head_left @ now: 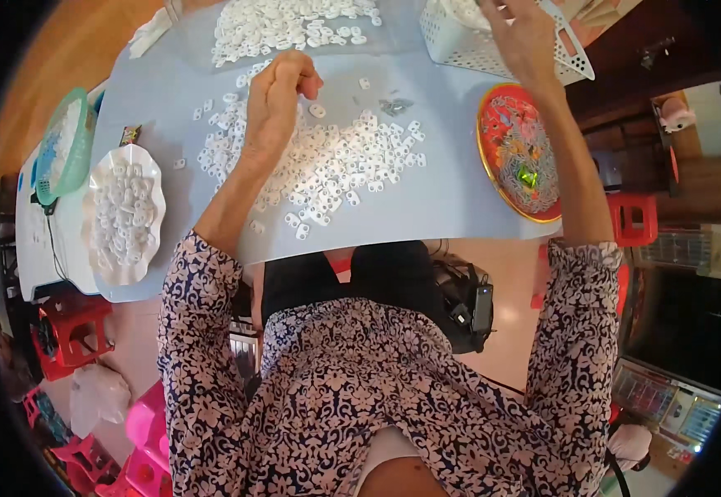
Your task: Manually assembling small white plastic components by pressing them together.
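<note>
My left hand [279, 93] hovers with its fingers curled together over a loose heap of small white plastic pieces [327, 170] on the pale blue table [427, 207]; whether a piece is pinched in the fingertips is hidden. My right hand [519, 37] reaches to the far right, fingers spread, touching the rim of a white perforated plastic basket [464, 43]. Just below that arm lies a round red tray with a gold rim [519, 153] holding small metal parts.
A second pile of white pieces [282, 25] lies at the table's far edge. At the left stand a scalloped white dish of white rings [123, 214] and a green mesh basket [62, 145]. Red stools [71, 331] and pink plastic items [145, 431] stand on the floor.
</note>
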`<action>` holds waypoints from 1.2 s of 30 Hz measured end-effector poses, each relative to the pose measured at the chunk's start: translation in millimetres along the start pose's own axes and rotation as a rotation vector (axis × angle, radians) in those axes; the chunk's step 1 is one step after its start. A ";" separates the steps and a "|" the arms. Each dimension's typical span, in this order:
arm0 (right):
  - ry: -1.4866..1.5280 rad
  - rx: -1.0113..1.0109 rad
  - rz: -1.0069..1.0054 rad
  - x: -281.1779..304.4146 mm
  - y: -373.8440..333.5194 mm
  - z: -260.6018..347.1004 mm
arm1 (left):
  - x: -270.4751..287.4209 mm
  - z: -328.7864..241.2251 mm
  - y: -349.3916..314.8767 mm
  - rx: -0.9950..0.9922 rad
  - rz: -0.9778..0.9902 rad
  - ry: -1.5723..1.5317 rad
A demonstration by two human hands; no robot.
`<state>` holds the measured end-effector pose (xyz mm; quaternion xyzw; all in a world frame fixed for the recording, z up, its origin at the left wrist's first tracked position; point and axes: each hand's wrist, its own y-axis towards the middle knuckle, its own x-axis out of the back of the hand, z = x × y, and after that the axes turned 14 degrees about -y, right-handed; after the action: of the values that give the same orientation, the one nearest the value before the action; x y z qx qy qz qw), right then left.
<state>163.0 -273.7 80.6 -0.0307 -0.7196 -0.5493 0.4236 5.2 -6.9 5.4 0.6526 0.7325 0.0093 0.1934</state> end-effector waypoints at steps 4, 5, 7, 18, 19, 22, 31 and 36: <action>0.234 0.000 0.198 5.6 -17.7 66.4 | 20.0 1.1 0.5 0.004 -0.115 -0.046; 0.227 0.056 0.254 3.9 -22.5 81.2 | 23.3 1.3 1.3 0.023 -0.100 -0.048; 0.202 0.158 0.381 -8.3 -30.6 98.4 | 25.2 -0.7 0.9 0.040 -0.088 -0.048; 0.062 0.186 0.534 -64.1 -50.4 101.1 | 8.9 -3.4 -0.2 0.031 -0.106 -0.042; 0.089 0.176 0.507 -63.0 -50.1 101.6 | 8.8 -3.7 -0.6 0.028 -0.097 -0.035; 0.132 0.220 0.506 -64.6 -49.5 96.7 | 11.3 -2.8 -1.1 0.041 -0.085 0.003; -0.040 0.394 0.620 -67.8 -36.8 99.9 | 15.6 -3.4 0.6 0.043 -0.112 0.061; -0.030 0.407 0.588 -63.8 -29.8 107.0 | 17.9 -2.4 2.5 0.039 -0.083 0.189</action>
<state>127.0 -171.2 12.8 -0.1593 -0.7809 -0.2488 0.5504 5.6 11.2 3.4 0.6217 0.7738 0.0484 0.1109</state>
